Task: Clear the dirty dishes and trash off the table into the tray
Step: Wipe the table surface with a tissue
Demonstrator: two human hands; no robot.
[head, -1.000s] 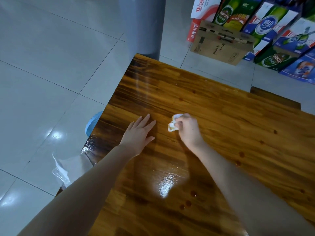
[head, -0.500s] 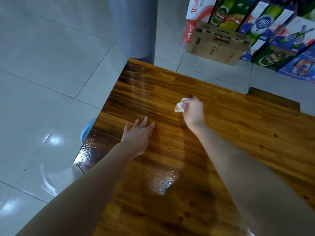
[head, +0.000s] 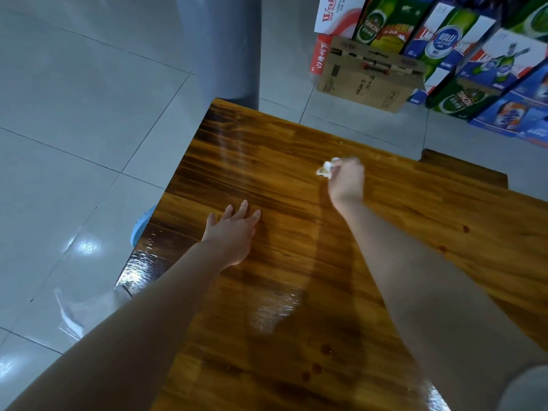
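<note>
A glossy wooden table fills the lower right of the head view. My right hand is closed around a crumpled white tissue with yellowish stains, pressed against the tabletop toward the far side. My left hand lies flat on the wood near the left edge, fingers spread, holding nothing. A few dark reddish drops sit on the near part of the table. No tray or dishes show.
A grey bin stands on the tiled floor beyond the table's far corner. Stacked beer cartons and a brown cardboard box line the back right. A wooden bench sits behind the table. A blue object and clear plastic lie under the left edge.
My right hand has slid the tissue away from me across the tabletop, toward the far side. My left hand stays flat in nearly the same spot.
</note>
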